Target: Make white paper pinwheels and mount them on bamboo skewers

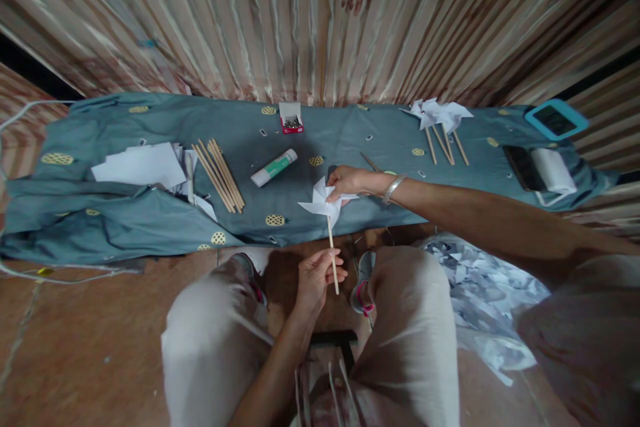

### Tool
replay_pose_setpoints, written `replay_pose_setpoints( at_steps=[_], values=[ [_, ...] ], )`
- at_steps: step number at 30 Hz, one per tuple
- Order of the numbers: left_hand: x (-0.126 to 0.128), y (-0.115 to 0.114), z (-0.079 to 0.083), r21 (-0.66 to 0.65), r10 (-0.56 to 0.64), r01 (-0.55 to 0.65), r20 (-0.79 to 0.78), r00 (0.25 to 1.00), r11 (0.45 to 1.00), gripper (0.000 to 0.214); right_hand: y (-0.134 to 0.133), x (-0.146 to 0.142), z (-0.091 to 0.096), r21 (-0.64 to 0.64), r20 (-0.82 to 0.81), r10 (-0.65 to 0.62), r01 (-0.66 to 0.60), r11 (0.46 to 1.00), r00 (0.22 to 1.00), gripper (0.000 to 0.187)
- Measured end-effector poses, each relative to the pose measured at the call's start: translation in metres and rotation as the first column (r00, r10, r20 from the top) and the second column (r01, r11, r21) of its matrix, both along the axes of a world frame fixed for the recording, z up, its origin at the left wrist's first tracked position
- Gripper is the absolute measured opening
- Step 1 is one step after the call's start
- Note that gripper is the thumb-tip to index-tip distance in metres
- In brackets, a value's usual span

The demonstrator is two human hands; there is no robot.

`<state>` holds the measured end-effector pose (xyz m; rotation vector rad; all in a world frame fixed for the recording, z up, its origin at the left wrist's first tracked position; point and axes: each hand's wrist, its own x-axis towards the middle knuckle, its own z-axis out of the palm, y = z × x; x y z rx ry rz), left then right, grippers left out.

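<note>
A white paper pinwheel (329, 207) on a thin wooden stick is held between my two hands, over the table's front edge. Low on the stick, my left hand (320, 271) pinches it with the fingers closed. My right hand (349, 181) grips the paper vanes near their centre, thumb and fingers closed on them. Behind my right wrist lies a partly hidden pointed tool (370, 161). A glue stick (274, 167) with a green label rests to the left, and an open red box of small metal pins (291, 121) stands farther back.
On the left lie white paper sheets (140, 165) and several wooden sticks (220, 177). Several pinwheels (440, 115) lie at the right rear. Farther right are a blue-framed tablet (556, 119), a dark phone (523, 168) and a white roll (553, 171). A bag of paper scraps (483, 283) sits on the floor.
</note>
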<state>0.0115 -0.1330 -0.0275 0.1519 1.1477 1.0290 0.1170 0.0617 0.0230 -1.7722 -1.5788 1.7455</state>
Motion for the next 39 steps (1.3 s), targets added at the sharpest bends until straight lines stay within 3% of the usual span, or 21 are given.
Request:
replay_pose_setpoints(
  at_steps=[4,10,18,34,39],
  values=[
    [0.0,0.0,0.0,-0.004,-0.004,0.004,0.009,1.0,1.0,0.05,-0.004,0.002,0.001,-0.04,0.072,0.077,-0.074,0.996,0.994,0.029],
    [0.002,0.001,0.001,0.004,-0.014,0.014,0.005,1.0,1.0,0.05,-0.017,0.007,-0.007,0.037,0.025,-0.075,0.074,0.997,0.997,0.029],
    [0.002,0.001,0.0,0.018,-0.021,0.022,-0.025,0.999,1.0,0.051,-0.027,0.005,-0.011,0.049,-0.003,-0.168,0.168,0.985,0.986,0.025],
    [0.005,0.0,-0.005,0.039,-0.009,0.01,-0.025,1.0,0.999,0.048,-0.031,0.004,-0.01,0.039,0.01,-0.196,0.195,0.98,0.981,0.021],
    [0.006,-0.001,-0.005,0.045,-0.019,0.021,-0.041,0.999,0.999,0.049,-0.033,0.002,-0.009,0.063,0.02,-0.239,0.237,0.969,0.971,0.027]
  ],
)
